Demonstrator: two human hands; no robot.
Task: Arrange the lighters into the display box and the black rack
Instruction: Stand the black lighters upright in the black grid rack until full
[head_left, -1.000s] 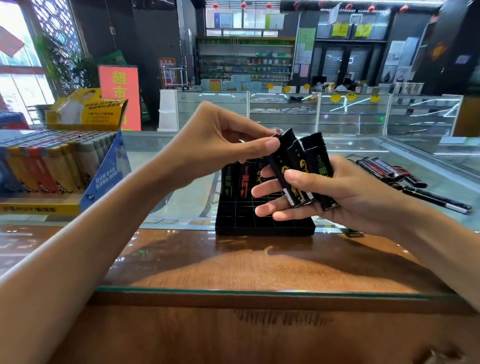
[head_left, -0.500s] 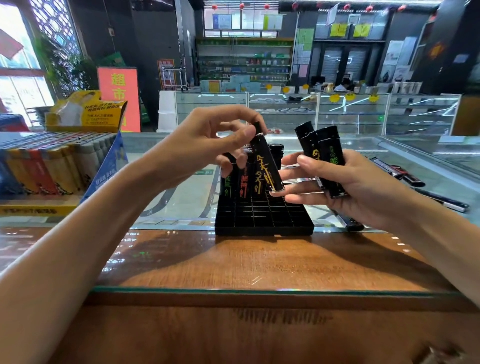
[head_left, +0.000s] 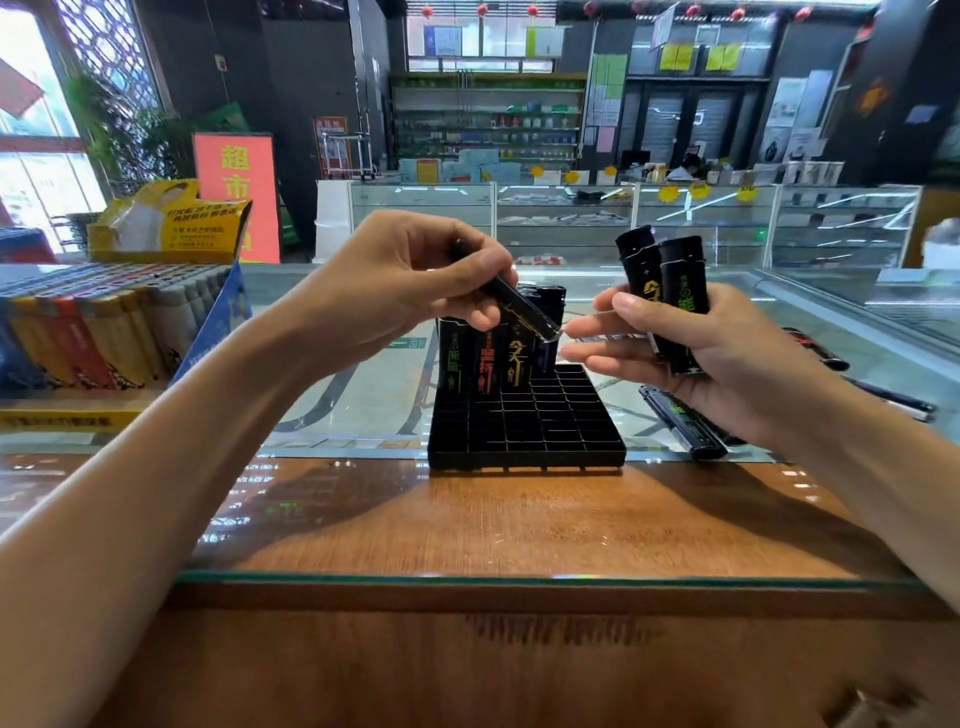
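Lighter (head_left: 524, 306) in our left hand (head_left: 415, 280) is the one the coming move turns on. We pinch it near its top between thumb and fingers, so its long axis slants down and away from the grip toward the right, its lower end hanging over the back row of the black rack (head_left: 524, 421). That end sits just past the standing lighters (head_left: 493, 353), which fill the back row's left slots directly below our grip; the next free cell, we judge, lies just right of them, below the hanging tip. To seat it we would need to swing the axis upright and lower it, since tilted as it is the base would likely catch on the grid walls.

Our right hand (head_left: 691, 358) is close by on the far side of that tip, its fingertips almost touching the lighter's lower end. It is closed around a small bunch of black lighters (head_left: 665, 296) held upright, tops above the fingers. The left hand is the nearer one to the open slot and already carries the piece.

Beyond the right hand, more loose lighters (head_left: 680, 421) lie flat on the glass counter (head_left: 363, 395). Well off to the left of our grip stands the display box (head_left: 218, 332), already packed with coloured lighters.
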